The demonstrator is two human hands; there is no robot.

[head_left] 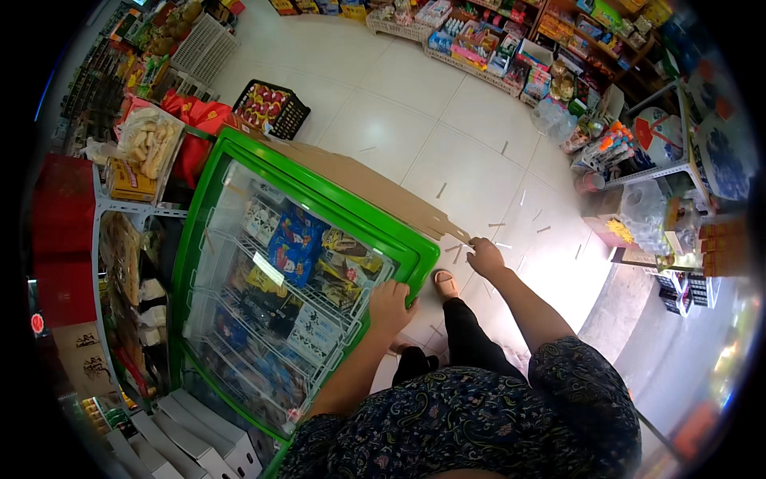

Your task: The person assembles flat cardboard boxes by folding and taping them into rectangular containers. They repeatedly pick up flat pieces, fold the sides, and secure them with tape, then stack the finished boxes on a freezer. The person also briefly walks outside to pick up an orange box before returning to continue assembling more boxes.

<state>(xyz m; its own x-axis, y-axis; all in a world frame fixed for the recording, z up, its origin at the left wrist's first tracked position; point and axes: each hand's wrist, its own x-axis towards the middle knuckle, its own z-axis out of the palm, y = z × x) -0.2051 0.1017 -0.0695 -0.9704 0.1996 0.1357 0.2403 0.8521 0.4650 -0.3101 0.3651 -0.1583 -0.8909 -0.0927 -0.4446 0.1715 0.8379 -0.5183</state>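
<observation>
A chest freezer with a green frame (pixel 335 197) and a glass lid stands at my left, with bagged and boxed frozen goods (pixel 295 247) behind the glass. My left hand (pixel 391 308) is on its near right corner, fingers curled over the green rim. My right hand (pixel 484 258) is closed on the narrow, torn end of a brown cardboard sheet (pixel 367 182). This sheet runs along the far side of the freezer, close to the frame. How far down it reaches is hidden.
Short brown strips (pixel 441 190) lie scattered on the pale tiled floor (pixel 399 96). Beyond the freezer stands a black crate (pixel 291 118) of red fruit. Stocked shelves (pixel 487 48) line the far side, and a goods rack (pixel 662 168) stands at right. White boxes (pixel 203 435) sit at lower left.
</observation>
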